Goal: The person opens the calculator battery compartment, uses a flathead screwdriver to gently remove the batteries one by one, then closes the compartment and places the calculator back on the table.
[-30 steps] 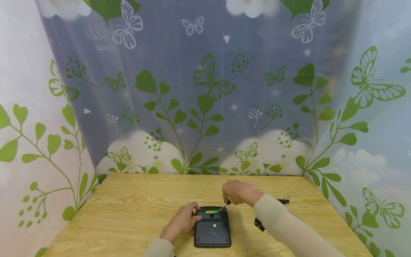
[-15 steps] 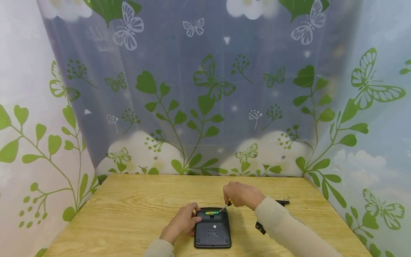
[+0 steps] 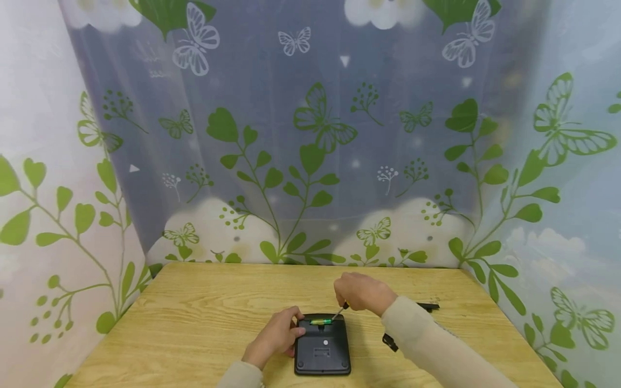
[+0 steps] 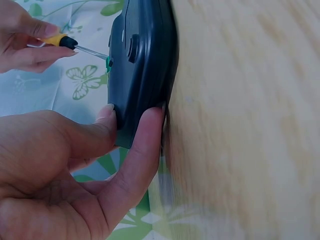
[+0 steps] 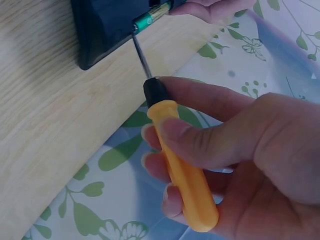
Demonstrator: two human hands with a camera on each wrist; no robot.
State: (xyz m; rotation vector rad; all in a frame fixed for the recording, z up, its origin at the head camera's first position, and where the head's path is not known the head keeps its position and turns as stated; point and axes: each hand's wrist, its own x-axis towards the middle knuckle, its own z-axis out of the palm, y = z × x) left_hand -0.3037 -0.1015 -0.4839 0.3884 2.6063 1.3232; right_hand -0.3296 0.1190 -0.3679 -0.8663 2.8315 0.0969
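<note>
– How do the fingers sit?
– The right hand [image 5: 255,145] curls round a yellow-handled screwdriver [image 5: 187,175], tip at a green battery's end [image 5: 145,22]; the left hand [image 4: 70,165] pinches a black device [image 4: 142,75], thumb over edge.
– Where's that?
– Lower centre of the head view, on the table [image 3: 194,323].

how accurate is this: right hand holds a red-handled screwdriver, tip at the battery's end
Wrong colour: the right wrist view shows a yellow handle. The right hand holds the screwdriver, tip at the end of the battery.
</note>
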